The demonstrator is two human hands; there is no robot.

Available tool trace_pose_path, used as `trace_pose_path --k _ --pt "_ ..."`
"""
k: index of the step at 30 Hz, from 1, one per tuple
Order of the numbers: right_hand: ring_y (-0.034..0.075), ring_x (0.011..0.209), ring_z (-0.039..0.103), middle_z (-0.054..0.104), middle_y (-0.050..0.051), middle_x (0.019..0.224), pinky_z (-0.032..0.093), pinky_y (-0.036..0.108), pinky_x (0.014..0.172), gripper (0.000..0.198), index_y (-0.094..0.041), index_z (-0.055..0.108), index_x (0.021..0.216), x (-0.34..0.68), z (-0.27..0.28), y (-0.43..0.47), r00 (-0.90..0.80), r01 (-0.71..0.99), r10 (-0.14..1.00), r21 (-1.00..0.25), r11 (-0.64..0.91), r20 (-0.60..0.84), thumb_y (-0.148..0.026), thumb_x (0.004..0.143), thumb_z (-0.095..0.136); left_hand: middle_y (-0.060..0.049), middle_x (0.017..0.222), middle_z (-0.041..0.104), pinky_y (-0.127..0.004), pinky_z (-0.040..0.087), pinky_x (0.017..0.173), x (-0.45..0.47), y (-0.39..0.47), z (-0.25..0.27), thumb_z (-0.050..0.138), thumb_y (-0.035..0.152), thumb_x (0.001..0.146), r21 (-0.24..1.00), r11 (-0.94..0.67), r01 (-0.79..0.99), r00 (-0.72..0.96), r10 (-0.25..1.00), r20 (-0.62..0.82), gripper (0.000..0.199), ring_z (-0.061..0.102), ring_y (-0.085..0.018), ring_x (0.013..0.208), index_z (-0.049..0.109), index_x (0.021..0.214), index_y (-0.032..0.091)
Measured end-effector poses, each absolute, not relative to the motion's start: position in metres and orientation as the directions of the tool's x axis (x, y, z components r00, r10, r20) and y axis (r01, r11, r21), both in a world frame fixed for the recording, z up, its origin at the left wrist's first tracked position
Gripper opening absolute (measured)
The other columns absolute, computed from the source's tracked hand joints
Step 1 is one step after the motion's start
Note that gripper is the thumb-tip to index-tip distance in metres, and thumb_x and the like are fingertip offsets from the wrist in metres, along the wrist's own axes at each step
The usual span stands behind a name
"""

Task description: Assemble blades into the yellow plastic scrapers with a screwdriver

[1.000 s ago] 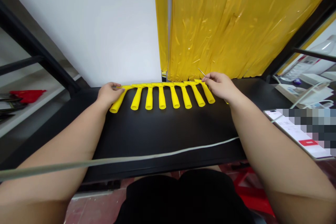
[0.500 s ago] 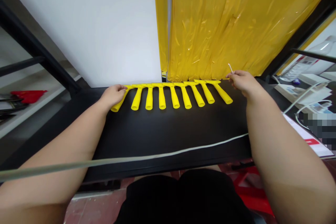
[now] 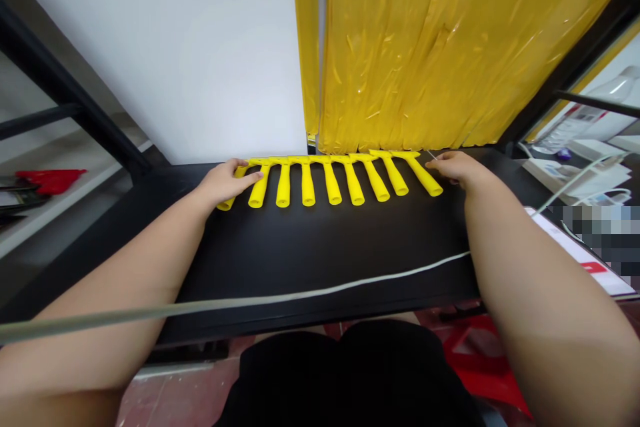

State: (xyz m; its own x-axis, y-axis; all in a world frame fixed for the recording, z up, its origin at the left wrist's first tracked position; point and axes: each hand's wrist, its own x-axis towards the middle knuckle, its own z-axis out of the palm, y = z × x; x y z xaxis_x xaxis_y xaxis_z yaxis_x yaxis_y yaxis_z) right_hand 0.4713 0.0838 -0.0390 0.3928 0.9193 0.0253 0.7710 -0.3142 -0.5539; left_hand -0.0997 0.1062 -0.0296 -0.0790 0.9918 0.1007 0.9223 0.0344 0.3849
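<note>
Several yellow T-shaped handles point(image 3: 333, 181) lie in a row on a black tabletop point(image 3: 310, 243), their crosspieces toward the back and their round hollow ends toward me. My left hand point(image 3: 227, 183) is at the left end of the row, over the leftmost handle, which it partly covers. Its thumb is stretched to the right, near the second handle, apart from the fingers. Beyond the right end, my right hand point(image 3: 453, 167) pinches a thin metal rod point(image 3: 432, 155). The rod's tip points up and left, close to the rightmost handle point(image 3: 425, 177); most of it is hidden.
A white panel point(image 3: 200, 60) and a yellow plastic sheet point(image 3: 410, 47) rise behind the row. A pale cord point(image 3: 320, 292) stretches across the front. Black frame bars point(image 3: 107, 140) stand at the sides. A clear bottle point(image 3: 585, 113) and white cables are at right.
My left thumb has spread to the right, away from the fingers. My right hand has shifted slightly left and down, tilting the rod lower toward the rightmost handle.
</note>
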Motion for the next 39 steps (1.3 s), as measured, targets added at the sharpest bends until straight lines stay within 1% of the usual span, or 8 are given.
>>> trace_pose_path --k 3,6,13,18,21,26,31,39 --pt "0.017 0.057 0.053 0.065 0.005 0.071 0.041 0.031 0.051 0.019 -0.016 0.073 0.091 0.467 -0.038 0.083 0.445 0.712 0.893 -0.577 -0.400 -0.070 -0.034 0.087 0.077 -0.020 0.144 0.069 -0.052 0.053 0.110 -0.098 0.105 -0.028 0.075 0.071 0.083 0.390 0.035 0.920 -0.076 0.993 0.090 0.078 0.066 -0.042 0.132 0.067 0.144 0.022" --pt "0.016 0.054 0.051 0.064 0.004 0.070 0.038 0.031 0.050 0.020 -0.016 0.073 0.091 0.464 -0.036 0.082 0.464 0.689 0.882 -0.591 -0.420 -0.086 -0.033 0.084 0.080 -0.020 0.144 0.070 -0.052 0.053 0.110 -0.096 0.104 -0.027 0.075 0.068 0.084 0.394 0.039 0.918 -0.080 0.993 0.090 0.075 0.066 -0.042 0.132 0.068 0.143 0.022" --pt "0.016 0.049 0.047 0.061 0.004 0.062 0.037 0.033 0.049 0.025 -0.016 0.074 0.089 0.459 -0.034 0.083 0.454 0.691 0.888 -0.603 -0.400 -0.068 -0.040 0.084 0.079 -0.018 0.143 0.070 -0.048 0.052 0.112 -0.094 0.102 -0.026 0.074 0.068 0.084 0.392 0.045 0.919 -0.088 0.992 0.092 0.075 0.066 -0.041 0.133 0.067 0.144 0.023" --pt "0.019 0.059 0.056 0.067 0.007 0.070 0.043 0.034 0.057 0.022 -0.016 0.074 0.085 0.456 -0.038 0.084 0.451 0.711 0.892 -0.610 -0.350 0.013 -0.035 0.078 0.083 -0.020 0.146 0.068 -0.049 0.050 0.114 -0.092 0.100 -0.024 0.072 0.069 0.085 0.391 0.057 0.919 -0.093 0.993 0.074 0.077 0.065 -0.041 0.136 0.066 0.145 0.022" --pt "0.021 0.070 0.063 0.071 0.008 0.079 0.046 0.033 0.065 0.017 -0.017 0.074 0.088 0.449 -0.036 0.083 0.418 0.761 0.895 -0.599 -0.251 0.155 -0.032 0.082 0.078 -0.019 0.144 0.069 -0.048 0.051 0.113 -0.092 0.101 -0.024 0.072 0.070 0.085 0.384 0.054 0.922 -0.092 0.992 0.081 0.075 0.065 -0.041 0.135 0.067 0.143 0.022" --pt "0.021 0.079 0.066 0.074 0.005 0.083 0.046 0.032 0.074 0.019 -0.018 0.076 0.089 0.415 -0.025 0.076 0.132 0.843 0.939 -0.535 0.062 0.317 -0.037 0.085 0.076 -0.018 0.144 0.070 -0.048 0.050 0.113 -0.093 0.102 -0.025 0.069 0.071 0.085 0.367 0.059 0.928 -0.092 0.993 0.075 0.078 0.065 -0.040 0.135 0.066 0.145 0.022" --pt "0.019 0.075 0.065 0.074 0.003 0.083 0.045 0.031 0.070 0.021 -0.020 0.076 0.089 0.389 -0.023 0.070 0.056 0.896 0.972 -0.441 0.052 0.229 -0.038 0.080 0.083 -0.018 0.148 0.068 -0.051 0.049 0.116 -0.093 0.101 -0.025 0.068 0.069 0.088 0.382 0.050 0.923 -0.083 0.994 0.069 0.076 0.064 -0.041 0.136 0.065 0.147 0.021" --pt "0.023 0.079 0.066 0.075 0.006 0.085 0.044 0.033 0.067 0.019 -0.022 0.077 0.086 0.389 -0.021 0.071 0.131 0.922 0.981 -0.382 -0.067 0.144 -0.039 0.079 0.082 -0.019 0.146 0.069 -0.054 0.050 0.116 -0.090 0.099 -0.022 0.071 0.066 0.089 0.385 0.049 0.922 -0.084 0.994 0.074 0.071 0.064 -0.043 0.136 0.067 0.144 0.021"
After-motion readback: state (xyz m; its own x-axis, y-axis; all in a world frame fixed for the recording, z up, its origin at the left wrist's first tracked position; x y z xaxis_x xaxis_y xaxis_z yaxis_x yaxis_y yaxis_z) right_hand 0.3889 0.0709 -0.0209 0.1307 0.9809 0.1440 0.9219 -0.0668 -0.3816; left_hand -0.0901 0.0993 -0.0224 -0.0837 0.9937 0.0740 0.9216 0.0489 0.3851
